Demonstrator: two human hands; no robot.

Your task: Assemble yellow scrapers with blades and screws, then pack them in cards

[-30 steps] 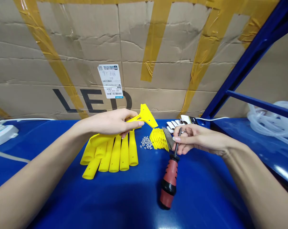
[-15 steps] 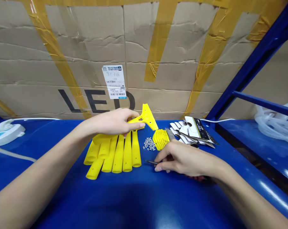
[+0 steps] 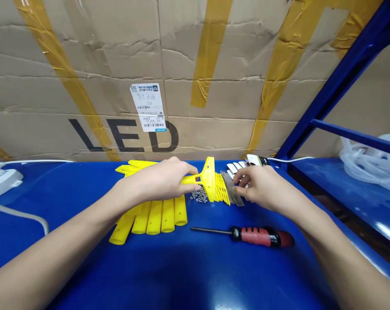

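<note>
My left hand (image 3: 164,178) grips a yellow plastic scraper (image 3: 209,178) by its neck, with the wide head pointing right. Below and behind that hand lie several yellow tubular handles (image 3: 154,217), partly covered by it. My right hand (image 3: 258,183) has its fingers curled onto a grey metal blade (image 3: 233,189) at the stack of blades; the exact pinch is partly hidden. Left of the blades stands a row of yellow plastic pieces (image 3: 221,189). A heap of small screws and nuts (image 3: 199,196) lies under the scraper head. Nearer me rests a red and black screwdriver (image 3: 258,237), tip to the left.
White and black packaging cards (image 3: 238,167) lie behind my right hand. A large taped cardboard box (image 3: 130,99) stands along the back of the blue table (image 3: 182,275). At left are a white power strip (image 3: 4,181) and cable; at right, a blue metal frame (image 3: 330,86) and clear tubing (image 3: 366,165).
My right hand has let go of the screwdriver, which now lies on the table, and moved up to the blades. My left hand has brought the scraper right and turned its head more upright.
</note>
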